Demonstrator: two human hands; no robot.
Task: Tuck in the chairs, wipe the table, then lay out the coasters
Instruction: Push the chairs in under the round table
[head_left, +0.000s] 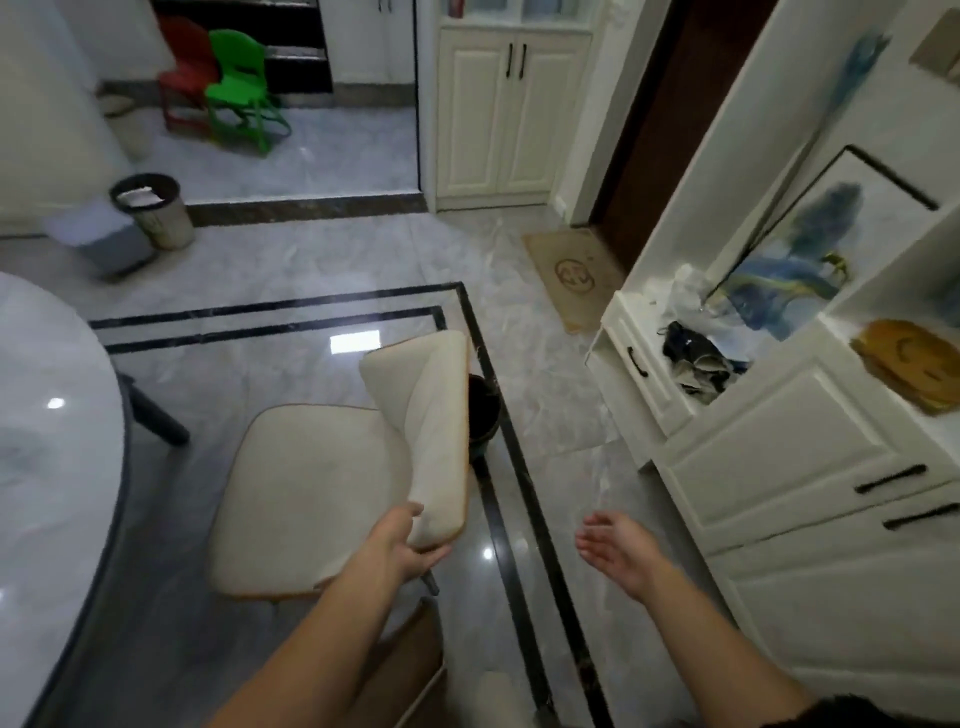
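Note:
A cream upholstered chair (306, 493) stands on the floor a short way out from the round marble table (52, 467) at the left. My left hand (410, 540) grips the near end of the chair's backrest (439, 431). Off to the right, over the floor, my right hand (618, 545) hovers with its fingers spread and nothing in it. No coasters or cloth are in sight.
A white cabinet (779, 467) with black handles lines the right side, clutter on its ledge. A dark bucket (483, 410) sits behind the chair. A bin (153, 208) and two small plastic chairs (234, 88) stand farther back. A doormat (571, 275) lies by the door.

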